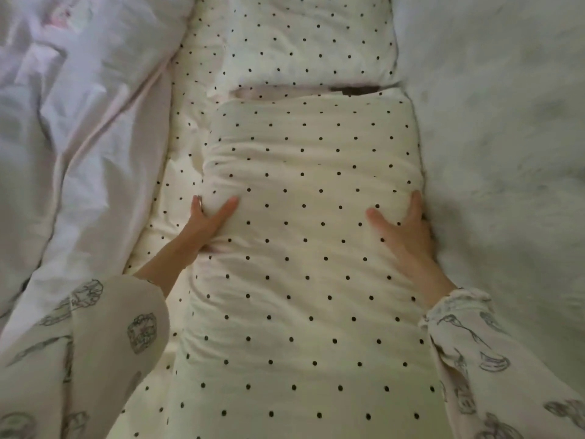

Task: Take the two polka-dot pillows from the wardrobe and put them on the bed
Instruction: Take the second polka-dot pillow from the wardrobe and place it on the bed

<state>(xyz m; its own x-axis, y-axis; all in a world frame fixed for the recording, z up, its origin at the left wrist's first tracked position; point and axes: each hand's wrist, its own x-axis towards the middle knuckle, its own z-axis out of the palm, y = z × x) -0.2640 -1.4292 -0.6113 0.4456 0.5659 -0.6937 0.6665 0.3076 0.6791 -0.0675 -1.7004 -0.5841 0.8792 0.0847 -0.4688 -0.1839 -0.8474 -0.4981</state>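
Observation:
A cream pillow with black polka dots [310, 248] fills the middle of the view, lying lengthwise on the bed. My left hand [205, 221] grips its left side, thumb on top and fingers tucked beneath. My right hand [405, 231] holds its right side the same way, pressed against the fluffy blanket. A second polka-dot pillow [313, 42] lies just beyond the near one, end to end with it. Under both lies polka-dot bedding [186, 128] of the same pattern.
A crumpled white duvet [79, 122] is heaped along the left. A fluffy white blanket [500, 137] runs along the right. A narrow dark gap [354, 89] shows between the two pillows. My patterned sleeves cover the bottom corners.

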